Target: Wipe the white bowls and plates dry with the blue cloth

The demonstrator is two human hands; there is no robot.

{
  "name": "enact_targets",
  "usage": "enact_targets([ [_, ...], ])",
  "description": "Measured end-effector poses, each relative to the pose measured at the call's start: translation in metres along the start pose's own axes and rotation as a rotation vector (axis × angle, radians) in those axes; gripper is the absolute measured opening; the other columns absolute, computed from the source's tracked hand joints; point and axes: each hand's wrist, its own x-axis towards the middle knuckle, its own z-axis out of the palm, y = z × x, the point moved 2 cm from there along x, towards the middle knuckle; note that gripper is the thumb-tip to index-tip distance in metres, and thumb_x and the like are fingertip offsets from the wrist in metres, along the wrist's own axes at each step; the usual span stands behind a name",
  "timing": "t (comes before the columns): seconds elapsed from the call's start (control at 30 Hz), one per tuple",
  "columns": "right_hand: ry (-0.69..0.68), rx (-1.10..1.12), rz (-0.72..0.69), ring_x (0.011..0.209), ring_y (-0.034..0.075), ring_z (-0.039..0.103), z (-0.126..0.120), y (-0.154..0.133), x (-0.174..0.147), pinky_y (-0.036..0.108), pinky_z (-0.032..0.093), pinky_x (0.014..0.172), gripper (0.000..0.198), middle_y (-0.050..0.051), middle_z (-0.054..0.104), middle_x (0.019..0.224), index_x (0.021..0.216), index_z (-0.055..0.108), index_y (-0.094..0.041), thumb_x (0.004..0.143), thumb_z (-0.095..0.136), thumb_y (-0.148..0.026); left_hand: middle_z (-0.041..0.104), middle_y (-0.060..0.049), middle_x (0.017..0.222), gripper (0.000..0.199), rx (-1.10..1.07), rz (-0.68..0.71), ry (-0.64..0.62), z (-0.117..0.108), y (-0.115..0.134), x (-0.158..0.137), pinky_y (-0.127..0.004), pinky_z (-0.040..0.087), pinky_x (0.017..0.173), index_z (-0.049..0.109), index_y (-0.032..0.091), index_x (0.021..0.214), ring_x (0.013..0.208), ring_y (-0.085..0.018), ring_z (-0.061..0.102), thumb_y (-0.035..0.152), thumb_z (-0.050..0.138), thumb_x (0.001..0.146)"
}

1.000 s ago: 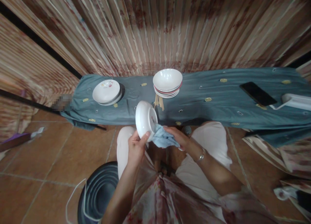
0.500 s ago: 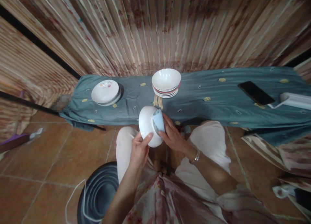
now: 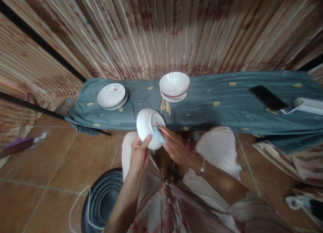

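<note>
A white bowl [image 3: 144, 124] is held tilted over my lap, its underside and foot ring facing up toward me. My left hand [image 3: 140, 151] grips its near rim, with the thumb on the outer wall. In my right hand [image 3: 177, 147] is a light blue cloth [image 3: 158, 136], pressed against the bowl's base near the foot ring. Just beyond the bowl, several wooden chopsticks [image 3: 166, 105] lie on the table. Behind them stands a stack of white bowls and plates [image 3: 174, 83], one with a red rim.
A teal cloth-covered table [image 3: 202, 117] spans the view. White floral dishes [image 3: 111, 95] are stacked at its left; a black phone [image 3: 267, 97] and a white holder [image 3: 309, 105] lie at its right. A dark bucket [image 3: 101, 201] with a white handle stands on the tiled floor, lower left.
The bowl has shifted left and turned so more of its base shows. My right hand has moved the blue cloth lower and left across the base. The view has shifted slightly.
</note>
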Motion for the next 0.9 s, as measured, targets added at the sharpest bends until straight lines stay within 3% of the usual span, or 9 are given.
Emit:
enact_targets([
  [0.27, 0.027, -0.073, -0.055, 0.149, 0.026, 0.021, -0.006, 0.0, 0.005, 0.052, 0.028, 0.121, 0.06, 0.012, 0.026, 0.159, 0.156, 0.01, -0.019, 0.1, 0.031, -0.023, 0.078, -0.007, 0.085, 0.048, 0.055, -0.06, -0.062, 0.006, -0.008, -0.009, -0.033, 0.056, 0.078, 0.075, 0.017, 0.096, 0.082, -0.024, 0.073, 0.034, 0.089, 0.054],
  [0.67, 0.081, -0.088, 0.111, 0.15, 0.025, 0.02, -0.015, 0.026, 0.015, 0.053, 0.024, 0.122, 0.056, 0.009, 0.027, 0.16, 0.155, 0.019, -0.022, 0.102, 0.028, -0.035, 0.078, -0.008, 0.084, 0.054, 0.075, -0.094, -0.089, 0.011, -0.009, -0.019, -0.036, 0.056, 0.079, 0.074, 0.016, 0.103, 0.084, -0.026, 0.072, 0.033, 0.089, 0.054],
  [0.9, 0.06, -0.03, 0.21, 0.147, 0.023, 0.026, -0.012, 0.031, 0.012, 0.047, 0.025, 0.122, 0.055, 0.014, 0.033, 0.157, 0.152, 0.028, -0.015, 0.102, 0.026, -0.038, 0.077, -0.006, 0.081, 0.046, 0.081, -0.037, -0.05, 0.008, -0.002, -0.018, -0.034, 0.056, 0.075, 0.075, 0.016, 0.094, 0.078, -0.023, 0.072, 0.033, 0.089, 0.053],
])
